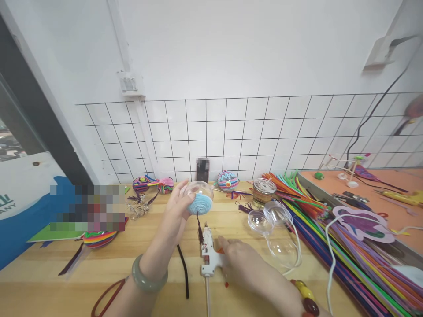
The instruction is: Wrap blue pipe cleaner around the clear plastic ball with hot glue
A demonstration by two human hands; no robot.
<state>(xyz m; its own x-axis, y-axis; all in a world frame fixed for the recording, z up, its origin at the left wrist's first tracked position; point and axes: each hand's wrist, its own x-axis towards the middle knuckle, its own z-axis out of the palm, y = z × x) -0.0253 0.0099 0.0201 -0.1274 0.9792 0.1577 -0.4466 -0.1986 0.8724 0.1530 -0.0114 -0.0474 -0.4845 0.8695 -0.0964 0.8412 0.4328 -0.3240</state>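
My left hand point(176, 207) is raised over the wooden table point(59, 281) and is closed around a clear plastic ball point(199, 198) partly wrapped in light blue pipe cleaner, with a dark tassel point(199, 229) hanging from it. My right hand point(239, 259) rests low on the table, fingers around the handle of a white hot glue gun point(209, 251) that lies there with its nozzle pointing away from me. A jade bangle point(148, 277) circles my left wrist, a beaded bracelet point(306, 297) my right.
Clear plastic half-spheres point(271, 222) lie right of the glue gun, a glass jar point(263, 192) behind them. A big pile of coloured pipe cleaners point(330, 229) fills the right side. Finished wrapped balls point(227, 179) stand by the tiled wall. A black pipe cleaner point(183, 270) lies between my arms.
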